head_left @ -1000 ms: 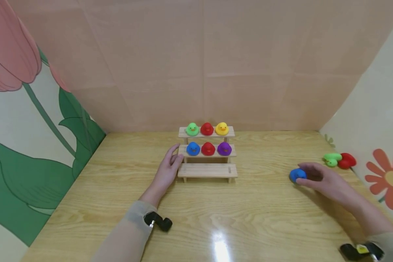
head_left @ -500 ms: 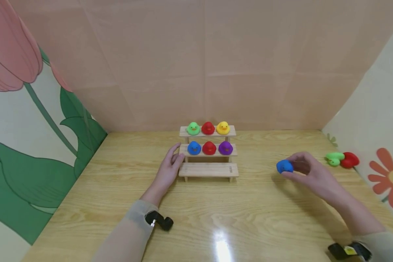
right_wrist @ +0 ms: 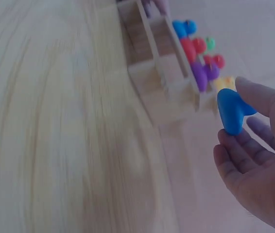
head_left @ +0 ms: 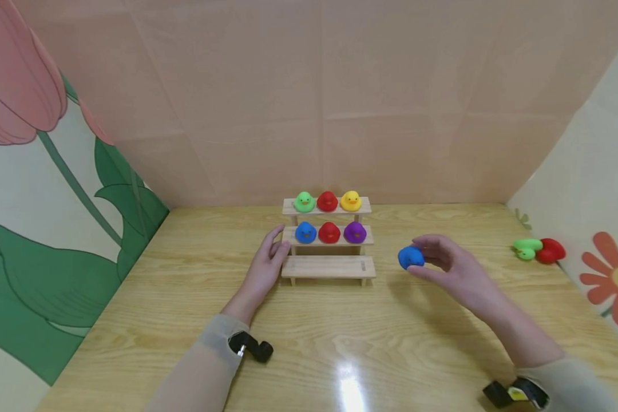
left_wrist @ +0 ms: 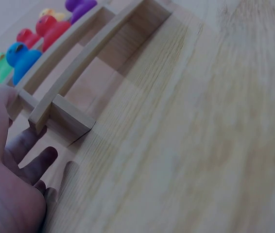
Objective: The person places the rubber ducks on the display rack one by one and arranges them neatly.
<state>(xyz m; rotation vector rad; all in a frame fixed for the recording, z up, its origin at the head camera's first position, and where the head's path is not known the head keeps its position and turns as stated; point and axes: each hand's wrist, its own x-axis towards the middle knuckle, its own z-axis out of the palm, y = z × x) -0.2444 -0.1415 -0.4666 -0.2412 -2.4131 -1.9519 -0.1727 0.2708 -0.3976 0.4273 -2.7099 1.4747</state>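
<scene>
Right hand (head_left: 457,272) pinches the blue duck (head_left: 410,258) above the table (head_left: 309,332), carried leftward, now nearer the stand (head_left: 327,267); transfer judged unfinished. Left hand (head_left: 262,265), unmoved, fingers loosely extended, touches the stand's left end.

No legible lettering, one small dark mark (head_left: 363,265) on the bottom shelf (head_left: 319,266) (too small to read)

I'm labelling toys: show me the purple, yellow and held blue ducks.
Purple duck (head_left: 355,232), head view: its front.
Yellow duck (head_left: 351,201), head view: its front.
Held blue duck (head_left: 409,258), head view: middle of its visible side.
</scene>
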